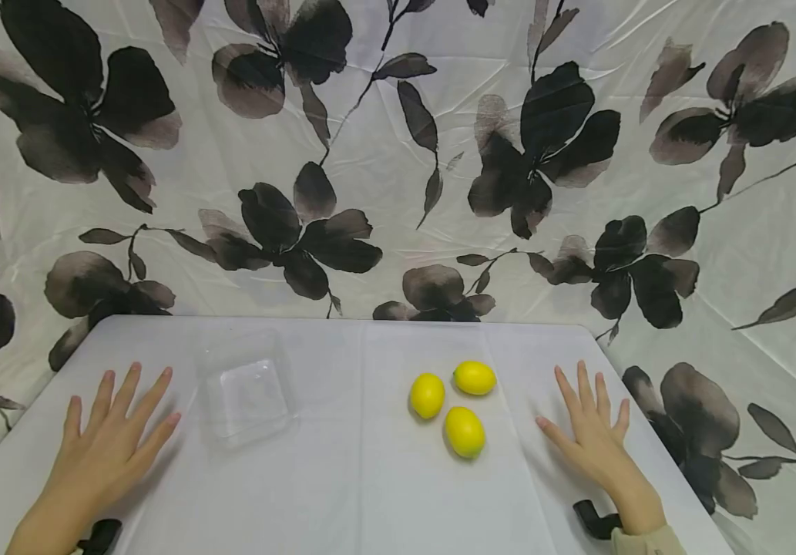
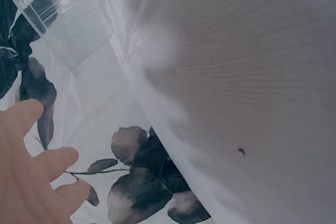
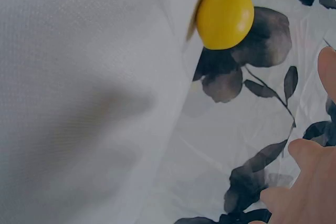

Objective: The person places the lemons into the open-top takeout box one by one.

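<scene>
Three yellow lemons lie close together right of the table's middle: one lemon [image 1: 427,396] on the left, another lemon [image 1: 475,378] at the back, and a third lemon [image 1: 465,432] in front. A clear plastic container [image 1: 248,393] stands left of the middle. My left hand [image 1: 102,451] is spread over the table left of the container, fingers straight, holding nothing. On the far side, my right hand [image 1: 595,439] is also spread with straight fingers, to the right of the lemons and apart from them. One lemon [image 3: 226,17] shows in the right wrist view.
A white cloth covers the table [image 1: 321,493]. Behind it hangs a pale curtain [image 1: 398,177] printed with dark flowers, which also shows past the table's sides. A black wrist strap piece [image 1: 595,520] sits by the right wrist. A small dark speck [image 2: 241,151] lies on the cloth.
</scene>
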Demonstrator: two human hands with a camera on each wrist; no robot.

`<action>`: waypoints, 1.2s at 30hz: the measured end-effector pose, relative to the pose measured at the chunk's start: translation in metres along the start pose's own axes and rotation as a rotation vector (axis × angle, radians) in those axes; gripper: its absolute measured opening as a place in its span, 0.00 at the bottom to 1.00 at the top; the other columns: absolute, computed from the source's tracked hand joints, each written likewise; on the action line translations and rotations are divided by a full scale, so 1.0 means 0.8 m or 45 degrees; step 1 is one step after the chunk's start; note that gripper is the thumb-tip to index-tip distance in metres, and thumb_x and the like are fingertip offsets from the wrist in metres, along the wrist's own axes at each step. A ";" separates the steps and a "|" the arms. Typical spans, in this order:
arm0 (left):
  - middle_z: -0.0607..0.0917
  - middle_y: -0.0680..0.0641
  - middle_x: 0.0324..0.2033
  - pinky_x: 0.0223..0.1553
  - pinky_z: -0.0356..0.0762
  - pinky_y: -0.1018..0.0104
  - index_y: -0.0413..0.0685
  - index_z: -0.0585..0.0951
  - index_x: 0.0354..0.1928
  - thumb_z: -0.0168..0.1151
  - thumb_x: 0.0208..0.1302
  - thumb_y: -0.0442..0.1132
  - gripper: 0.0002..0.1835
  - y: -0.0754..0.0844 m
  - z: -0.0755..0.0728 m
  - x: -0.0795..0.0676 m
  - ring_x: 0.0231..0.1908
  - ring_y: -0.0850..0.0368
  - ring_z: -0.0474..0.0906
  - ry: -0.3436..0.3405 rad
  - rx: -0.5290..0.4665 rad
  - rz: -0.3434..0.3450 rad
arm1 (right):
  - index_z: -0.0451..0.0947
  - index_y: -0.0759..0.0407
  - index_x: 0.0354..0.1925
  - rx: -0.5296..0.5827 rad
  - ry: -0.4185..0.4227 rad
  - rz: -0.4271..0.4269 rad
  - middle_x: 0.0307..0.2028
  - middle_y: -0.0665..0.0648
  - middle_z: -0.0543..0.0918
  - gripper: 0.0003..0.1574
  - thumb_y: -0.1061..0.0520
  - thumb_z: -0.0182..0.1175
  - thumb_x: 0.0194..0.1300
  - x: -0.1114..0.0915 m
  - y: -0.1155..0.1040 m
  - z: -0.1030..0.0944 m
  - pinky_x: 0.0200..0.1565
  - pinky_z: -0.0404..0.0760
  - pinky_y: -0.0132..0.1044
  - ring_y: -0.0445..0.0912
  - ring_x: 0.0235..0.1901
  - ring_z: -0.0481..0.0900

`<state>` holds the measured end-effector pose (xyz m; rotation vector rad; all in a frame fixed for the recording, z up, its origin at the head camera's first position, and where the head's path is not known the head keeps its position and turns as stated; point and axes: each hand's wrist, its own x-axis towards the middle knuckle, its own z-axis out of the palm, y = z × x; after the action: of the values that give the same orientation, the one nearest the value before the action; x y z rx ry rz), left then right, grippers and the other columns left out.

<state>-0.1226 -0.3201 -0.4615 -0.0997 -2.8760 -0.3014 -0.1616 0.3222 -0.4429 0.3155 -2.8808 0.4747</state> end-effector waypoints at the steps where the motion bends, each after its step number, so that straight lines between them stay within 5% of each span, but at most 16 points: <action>1: 0.42 0.32 0.76 0.63 0.08 0.35 0.58 0.45 0.80 0.48 0.74 0.59 0.41 0.000 0.000 0.000 0.73 0.39 0.17 0.001 -0.001 0.000 | 0.38 0.45 0.80 -0.002 0.003 -0.002 0.78 0.65 0.32 0.54 0.36 0.55 0.70 0.000 0.000 -0.001 0.61 0.20 0.75 0.64 0.75 0.23; 36: 0.49 0.27 0.73 0.66 0.14 0.32 0.57 0.44 0.80 0.45 0.76 0.56 0.38 0.002 0.001 0.007 0.74 0.32 0.23 0.038 -0.065 0.033 | 0.40 0.49 0.80 0.040 -0.062 -0.111 0.78 0.65 0.34 0.54 0.35 0.55 0.69 0.020 -0.054 0.002 0.62 0.20 0.73 0.64 0.75 0.26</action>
<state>-0.1283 -0.3179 -0.4604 -0.1402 -2.8360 -0.3684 -0.1667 0.2793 -0.4280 0.4619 -2.8939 0.5043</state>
